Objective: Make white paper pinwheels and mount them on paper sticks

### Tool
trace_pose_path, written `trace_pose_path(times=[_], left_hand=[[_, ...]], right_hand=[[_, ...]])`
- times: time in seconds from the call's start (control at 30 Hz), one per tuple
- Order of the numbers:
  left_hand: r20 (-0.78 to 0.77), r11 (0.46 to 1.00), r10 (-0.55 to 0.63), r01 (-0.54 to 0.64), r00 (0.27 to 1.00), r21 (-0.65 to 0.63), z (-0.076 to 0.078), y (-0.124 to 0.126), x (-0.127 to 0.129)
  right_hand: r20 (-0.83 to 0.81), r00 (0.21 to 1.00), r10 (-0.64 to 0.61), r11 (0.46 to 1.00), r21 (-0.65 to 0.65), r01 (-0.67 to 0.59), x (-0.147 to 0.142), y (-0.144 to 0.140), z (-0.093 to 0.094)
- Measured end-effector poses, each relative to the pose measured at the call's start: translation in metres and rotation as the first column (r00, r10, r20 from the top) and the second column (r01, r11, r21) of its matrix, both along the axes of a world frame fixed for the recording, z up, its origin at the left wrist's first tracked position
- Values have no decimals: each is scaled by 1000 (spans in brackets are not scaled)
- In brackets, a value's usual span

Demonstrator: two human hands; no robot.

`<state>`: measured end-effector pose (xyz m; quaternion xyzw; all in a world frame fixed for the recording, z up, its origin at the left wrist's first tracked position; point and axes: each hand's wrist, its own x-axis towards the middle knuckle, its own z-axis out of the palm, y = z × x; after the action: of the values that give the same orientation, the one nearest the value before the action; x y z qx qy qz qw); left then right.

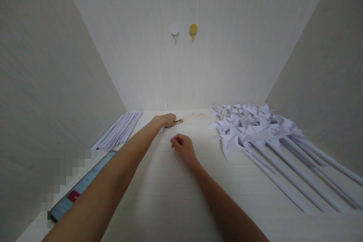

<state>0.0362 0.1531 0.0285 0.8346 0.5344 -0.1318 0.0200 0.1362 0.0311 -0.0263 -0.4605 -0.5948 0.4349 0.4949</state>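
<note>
My left hand reaches to the back of the white surface, its fingers closed around a small, slim tool with a pale end and a dark slot, whose kind I cannot make out. Beneath that hand lies a piece of white paper, mostly hidden. Nearer to me, my right hand hovers over or rests on the surface with its fingers curled together; whatever they may hold is hidden. Paper pinwheels on rolled paper sticks lie heaped to the right.
Rolled paper sticks lie in a bundle at the left. A phone with a lit screen is partly behind my left forearm. Small brownish bits lie near the back wall, where a white hook and a yellow hook hang.
</note>
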Motion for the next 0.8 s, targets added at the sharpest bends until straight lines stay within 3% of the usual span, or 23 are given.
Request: trace_pose_path(times=[0.47, 0.8], left_hand=[[46, 998, 3, -6, 999, 56, -8, -1, 0], [351, 966, 28, -115, 936, 229, -9, -11, -14]], right_hand=[[6, 1000, -10, 1000, 12, 9, 0, -1, 2], [5, 1000, -7, 1000, 17, 7, -1, 0, -1]])
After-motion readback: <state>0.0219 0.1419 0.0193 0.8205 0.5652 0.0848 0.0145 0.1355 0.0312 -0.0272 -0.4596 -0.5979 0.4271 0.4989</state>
